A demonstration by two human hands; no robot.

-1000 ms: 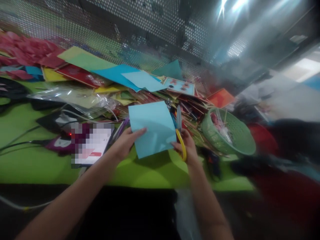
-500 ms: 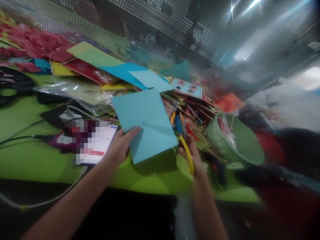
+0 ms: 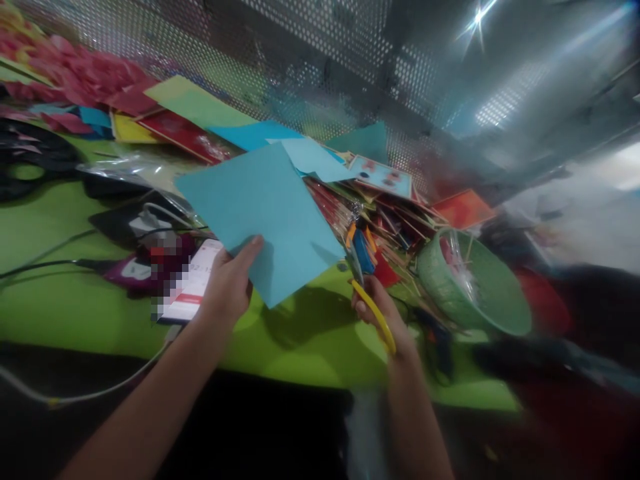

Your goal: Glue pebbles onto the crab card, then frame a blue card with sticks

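My left hand [image 3: 227,287] pinches the lower edge of a light blue paper sheet [image 3: 260,213], thumb on top, and holds it tilted above the green table [image 3: 75,307]. My right hand [image 3: 377,313] grips yellow-handled scissors [image 3: 373,310]. Their blades point up toward the sheet's right edge, just apart from it. A phone [image 3: 193,287] lies right beside my left hand.
A heap of coloured paper sheets and cards [image 3: 320,160] covers the table's back. A green colander basket [image 3: 473,283] with sticks stands at the right. Cables [image 3: 60,263] and a plastic bag [image 3: 130,173] lie at the left. A perforated metal wall [image 3: 300,53] rises behind.
My left hand has lifted the blue sheet and swung it leftward. My right hand let go of the sheet's edge and dropped slightly to the right with the scissors.
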